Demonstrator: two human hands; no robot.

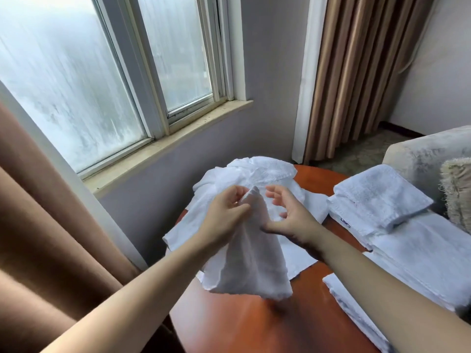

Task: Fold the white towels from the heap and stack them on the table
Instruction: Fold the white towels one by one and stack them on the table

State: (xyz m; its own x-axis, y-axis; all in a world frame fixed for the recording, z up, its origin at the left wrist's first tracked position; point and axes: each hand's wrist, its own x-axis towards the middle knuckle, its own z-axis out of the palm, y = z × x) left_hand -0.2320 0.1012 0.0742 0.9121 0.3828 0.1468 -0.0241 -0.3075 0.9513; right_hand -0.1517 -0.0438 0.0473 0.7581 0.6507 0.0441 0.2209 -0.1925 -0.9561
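Observation:
A small white towel (248, 266) hangs above the round wooden table (254, 324), pinched at its top corner by my left hand (225, 212). Just to the right of that corner, my right hand (288, 212) has its fingers spread and curled and holds nothing. Behind both hands, at the table's far side, lies the heap of crumpled white towels (257, 174). One flat towel (295, 258) lies spread on the table under the hanging one. Folded white towels (377, 197) are stacked at the right, on top of larger folded white cloth (407, 256).
A window and sill run along the left wall, with brown curtains at the near left and the far corner. A grey armchair (428, 154) with a fringed cushion (456, 189) stands at the right, behind the stack.

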